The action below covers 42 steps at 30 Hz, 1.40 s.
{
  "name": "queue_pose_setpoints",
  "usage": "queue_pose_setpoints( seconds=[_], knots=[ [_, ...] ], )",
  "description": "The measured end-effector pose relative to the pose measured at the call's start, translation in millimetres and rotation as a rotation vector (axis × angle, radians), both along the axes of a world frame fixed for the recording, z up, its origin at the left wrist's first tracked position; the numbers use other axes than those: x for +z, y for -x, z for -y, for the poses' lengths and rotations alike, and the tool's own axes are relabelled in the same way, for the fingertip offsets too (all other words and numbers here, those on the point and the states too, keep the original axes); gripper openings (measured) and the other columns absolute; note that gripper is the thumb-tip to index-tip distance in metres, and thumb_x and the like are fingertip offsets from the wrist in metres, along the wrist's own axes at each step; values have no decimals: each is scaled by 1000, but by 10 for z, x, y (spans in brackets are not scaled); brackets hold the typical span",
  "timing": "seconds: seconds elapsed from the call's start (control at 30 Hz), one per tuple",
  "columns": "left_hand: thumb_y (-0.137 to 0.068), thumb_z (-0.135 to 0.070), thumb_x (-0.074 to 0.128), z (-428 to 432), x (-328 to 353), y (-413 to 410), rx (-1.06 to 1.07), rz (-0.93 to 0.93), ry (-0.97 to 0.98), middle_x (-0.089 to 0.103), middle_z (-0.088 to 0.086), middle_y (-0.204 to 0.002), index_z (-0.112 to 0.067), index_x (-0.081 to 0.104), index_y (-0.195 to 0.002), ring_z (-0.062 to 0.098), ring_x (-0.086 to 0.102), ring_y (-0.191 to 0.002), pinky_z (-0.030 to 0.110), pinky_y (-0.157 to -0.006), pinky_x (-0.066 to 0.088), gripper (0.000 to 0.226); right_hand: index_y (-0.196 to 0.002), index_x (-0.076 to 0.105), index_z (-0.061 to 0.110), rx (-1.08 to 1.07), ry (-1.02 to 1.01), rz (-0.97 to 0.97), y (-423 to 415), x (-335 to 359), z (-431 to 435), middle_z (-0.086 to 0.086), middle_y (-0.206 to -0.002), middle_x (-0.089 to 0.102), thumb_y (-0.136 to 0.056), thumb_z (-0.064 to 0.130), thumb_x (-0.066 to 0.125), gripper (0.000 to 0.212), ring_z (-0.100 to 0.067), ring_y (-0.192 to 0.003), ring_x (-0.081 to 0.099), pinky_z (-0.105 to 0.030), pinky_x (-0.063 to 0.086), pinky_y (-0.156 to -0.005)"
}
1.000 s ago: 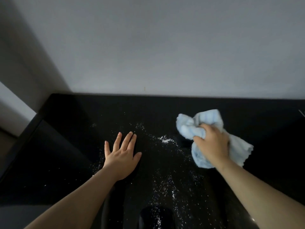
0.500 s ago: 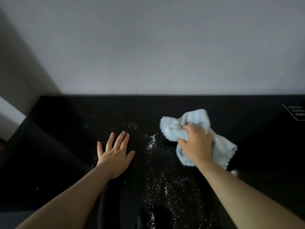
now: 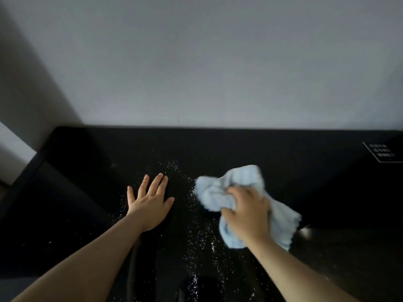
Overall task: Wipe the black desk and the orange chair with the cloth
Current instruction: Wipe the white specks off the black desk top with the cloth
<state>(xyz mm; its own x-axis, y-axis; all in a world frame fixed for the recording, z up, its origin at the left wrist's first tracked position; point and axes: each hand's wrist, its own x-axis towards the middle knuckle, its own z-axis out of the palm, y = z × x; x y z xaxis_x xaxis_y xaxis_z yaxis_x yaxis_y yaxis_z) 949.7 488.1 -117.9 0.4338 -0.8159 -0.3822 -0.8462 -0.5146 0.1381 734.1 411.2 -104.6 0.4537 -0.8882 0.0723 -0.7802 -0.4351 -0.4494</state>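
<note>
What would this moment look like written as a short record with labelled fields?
surface: glossy black desk against a pale grey wall
mess: scattered white crumbs on the desk's middle
left hand: flat on the desk, fingers straight
right hand: grips a crumpled light blue cloth pressed on the desk
label: white-printed sticker, far right
orange chair: not in view

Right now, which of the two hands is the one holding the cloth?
The right hand: its fingers are curled round the bunched light blue cloth on the black desk. The left hand lies flat on the desk, fingers spread, holding nothing.
</note>
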Motion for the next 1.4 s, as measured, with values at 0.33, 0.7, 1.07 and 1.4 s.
queue_pose_setpoints(
  seconds=[0.33, 0.7, 1.07, 1.4],
  knots=[
    [-99, -49, 18, -112, -66, 21, -62, 21, 46, -18, -13, -157, -26, -10, -151, 20, -21, -144, 53, -114, -9, 63, -97, 56, 20, -333, 63, -117, -27, -15, 341, 2, -100, 58, -79, 29, 61, 21, -26, -104, 49, -46, 37, -85],
    [-68, -65, -14, -267, -122, -97, -137, 33, 139, -12, -18, -157, -38, -8, -149, 15, -18, -144, 42, -115, -12, 86, -105, 55, 24, -192, 65, -170, -658, -1, 425, 6, -110, 56, -82, 32, 56, 25, -23, -113, 43, -44, 31, -88],
    [-97, -50, 15, -417, -14, -644, 62, 208, 289, 10, -7, -159, -33, 17, -150, 18, -3, -147, 46, -116, -4, 56, -121, 50, 28, -204, 2, -154, -721, 21, 691, 4, -122, 55, -84, 29, 53, 38, -25, -118, 42, -49, 28, -98],
    [-92, -62, 21, -450, -109, -1171, 245, 202, 206, 3, -7, -160, -35, 8, -150, 19, -8, -147, 48, -117, 0, 65, -129, 46, 30, -161, 87, -148, -1199, -18, 840, -1, -130, 52, -83, 32, 55, 47, -30, -124, 39, -50, 24, -101]
  ],
)
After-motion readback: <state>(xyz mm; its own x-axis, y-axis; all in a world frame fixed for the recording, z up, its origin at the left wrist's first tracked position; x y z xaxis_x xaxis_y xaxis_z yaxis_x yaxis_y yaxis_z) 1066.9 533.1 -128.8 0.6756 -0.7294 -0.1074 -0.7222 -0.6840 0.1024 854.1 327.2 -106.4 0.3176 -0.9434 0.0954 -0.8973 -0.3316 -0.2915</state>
